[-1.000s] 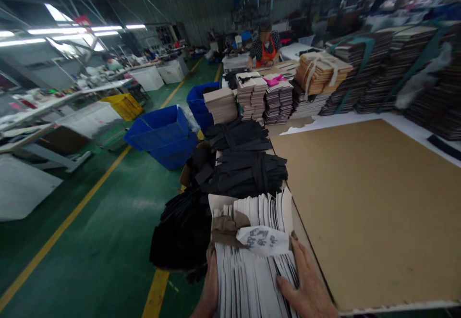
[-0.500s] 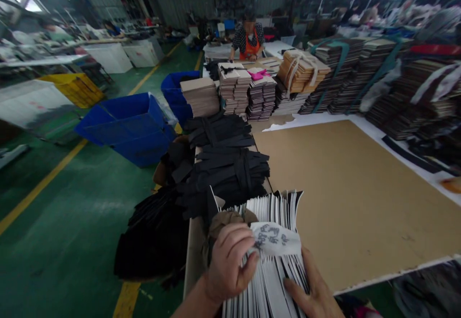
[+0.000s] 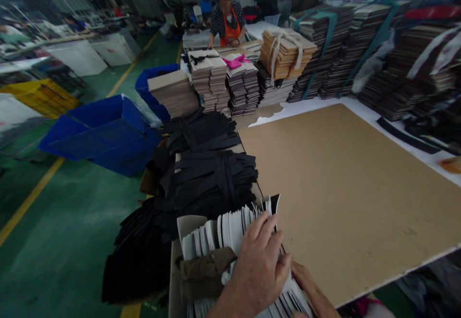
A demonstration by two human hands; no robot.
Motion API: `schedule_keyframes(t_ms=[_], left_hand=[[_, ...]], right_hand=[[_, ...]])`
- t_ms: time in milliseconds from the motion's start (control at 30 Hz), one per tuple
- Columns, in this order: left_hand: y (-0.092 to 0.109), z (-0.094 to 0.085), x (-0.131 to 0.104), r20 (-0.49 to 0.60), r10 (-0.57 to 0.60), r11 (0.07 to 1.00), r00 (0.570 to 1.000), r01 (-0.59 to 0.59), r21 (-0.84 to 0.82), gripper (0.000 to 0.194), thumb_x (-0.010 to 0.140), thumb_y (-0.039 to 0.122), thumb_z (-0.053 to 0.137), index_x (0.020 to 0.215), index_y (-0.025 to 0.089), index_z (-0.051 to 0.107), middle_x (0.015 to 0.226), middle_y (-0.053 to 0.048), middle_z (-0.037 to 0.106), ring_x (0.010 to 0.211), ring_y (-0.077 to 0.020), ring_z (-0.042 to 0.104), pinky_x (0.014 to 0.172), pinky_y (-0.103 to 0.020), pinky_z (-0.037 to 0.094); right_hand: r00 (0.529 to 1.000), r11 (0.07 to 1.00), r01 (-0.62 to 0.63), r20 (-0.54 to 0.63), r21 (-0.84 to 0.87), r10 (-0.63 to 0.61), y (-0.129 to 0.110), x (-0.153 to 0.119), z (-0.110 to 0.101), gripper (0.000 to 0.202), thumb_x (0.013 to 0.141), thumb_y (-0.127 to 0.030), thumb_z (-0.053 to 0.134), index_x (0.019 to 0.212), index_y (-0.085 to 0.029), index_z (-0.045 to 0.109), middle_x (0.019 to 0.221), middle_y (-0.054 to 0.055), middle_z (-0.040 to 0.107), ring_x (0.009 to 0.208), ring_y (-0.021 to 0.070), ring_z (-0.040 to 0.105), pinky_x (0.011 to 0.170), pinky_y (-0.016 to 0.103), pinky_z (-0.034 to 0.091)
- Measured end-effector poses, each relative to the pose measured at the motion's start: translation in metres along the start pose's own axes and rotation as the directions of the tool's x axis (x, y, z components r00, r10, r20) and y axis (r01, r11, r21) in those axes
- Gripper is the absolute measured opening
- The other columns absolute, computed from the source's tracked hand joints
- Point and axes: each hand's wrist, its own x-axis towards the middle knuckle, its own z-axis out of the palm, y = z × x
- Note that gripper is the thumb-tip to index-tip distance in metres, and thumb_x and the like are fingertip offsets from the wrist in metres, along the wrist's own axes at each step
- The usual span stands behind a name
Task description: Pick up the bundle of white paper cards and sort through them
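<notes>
A bundle of thin white-edged sheets (image 3: 230, 229) stands on edge at the table's near left corner, some with dark faces. A brown cloth band (image 3: 205, 272) crosses over it. My left hand (image 3: 257, 262) lies over the right part of the bundle, its fingers stretched forward and slightly bent on the sheet edges. Along the bundle's right side is my right hand (image 3: 315, 294), fingers against the outer sheets and thumb on the near edges, partly cut off by the frame. The handwritten white label is hidden, apart from perhaps a scrap beside my left wrist.
Tied bundles of black strips (image 3: 216, 174) lie beyond the sheets. A brown board (image 3: 345, 188) covers the table to the right. Stacked panels (image 3: 212, 80) line the far side, where a person in an orange apron (image 3: 230, 25) stands. Blue bins (image 3: 104, 130) are on the floor at left.
My left hand has moved right and forward across the bundle, covering where the label was. The bundle now leans wider to the left. The view has tilted down and turned right.
</notes>
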Motion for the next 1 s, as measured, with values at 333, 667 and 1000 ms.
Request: schedule_keyframes(t_ms=[333,667,1000], left_hand=[[-0.018,0.002,-0.001,-0.022,-0.027,0.995,0.999,0.029,0.096,0.046,0.086,0.025,0.062,0.128,0.010,0.053,0.142,-0.016,0.052,0.138,-0.0319,0.040,0.108,-0.051,0.050],[-0.018,0.020,0.013,-0.209,-0.091,0.996,0.974,0.092,-0.007,0.032,0.085,0.011,0.053,0.117,0.013,0.058,0.123,-0.014,0.062,0.123,-0.0291,0.052,0.101,-0.050,0.053],[-0.018,0.016,0.016,-0.289,-0.147,0.989,0.946,0.135,-0.060,0.020,0.087,0.010,0.055,0.105,0.016,0.062,0.114,-0.010,0.064,0.114,-0.0246,0.056,0.098,-0.044,0.054]], right_hand=[[0.963,0.927,-0.167,-0.146,0.336,0.226,-0.055,0.099,-0.025,0.047,0.087,-0.063,0.053,0.111,-0.025,0.068,0.120,0.006,0.068,0.114,0.0281,0.060,0.103,0.040,0.046],[0.964,0.813,-0.131,-0.119,0.567,0.239,-0.081,0.151,-0.012,0.057,0.074,-0.062,0.071,0.113,-0.022,0.060,0.104,0.005,0.067,0.097,0.0229,0.061,0.088,0.034,0.048],[0.954,0.702,-0.170,-0.063,0.691,0.293,-0.064,0.158,-0.011,0.052,0.072,-0.057,0.075,0.111,-0.025,0.062,0.104,0.002,0.065,0.094,0.0212,0.057,0.087,0.034,0.043]])
